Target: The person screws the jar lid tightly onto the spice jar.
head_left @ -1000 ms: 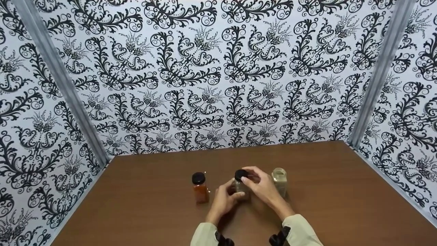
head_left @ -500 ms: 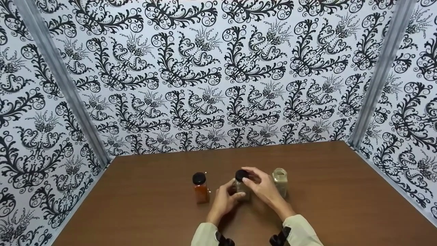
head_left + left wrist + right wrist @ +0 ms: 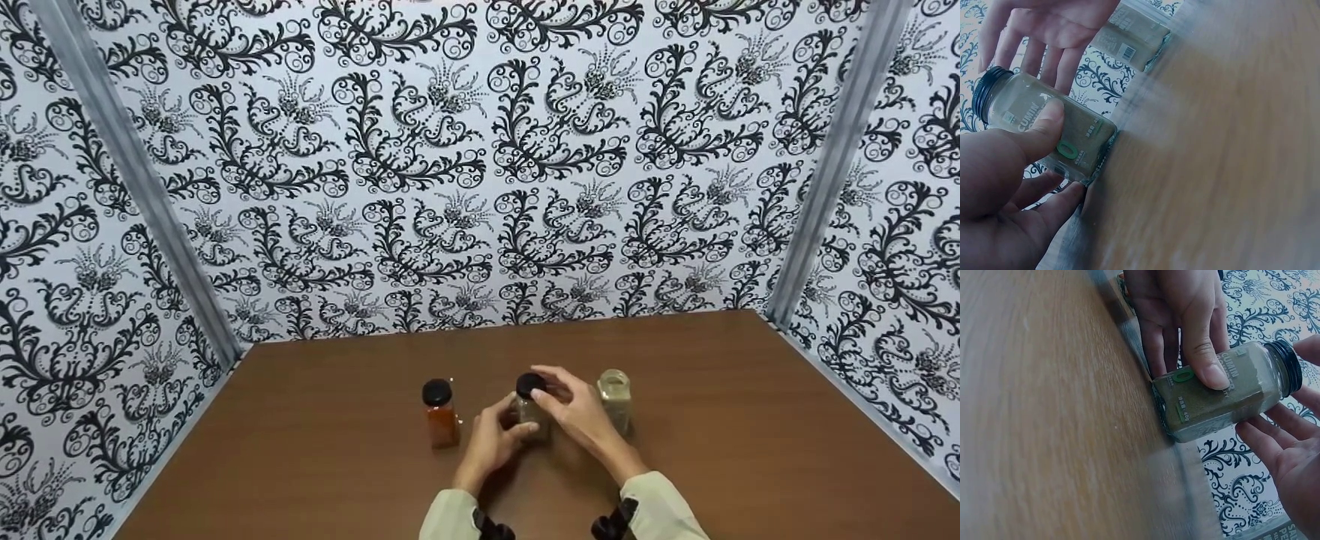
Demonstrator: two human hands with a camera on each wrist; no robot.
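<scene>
Standing on the table point(image 3: 337, 450) in the head view, the cumin jar point(image 3: 530, 412) is gripped low by the left hand point(image 3: 493, 440), its black lid point(image 3: 528, 383) pinched by the right hand point(image 3: 582, 414). From the left wrist, stiff, slippery glass is suggested, best held by flat sides. From the right wrist, the long axis is seen upright, lid topmost.

There are three jars point(image 3: 441, 427), two black lids point(image 3: 437, 392), two hands point(image 3: 491, 442), one table point(image 3: 322, 442).
</scene>
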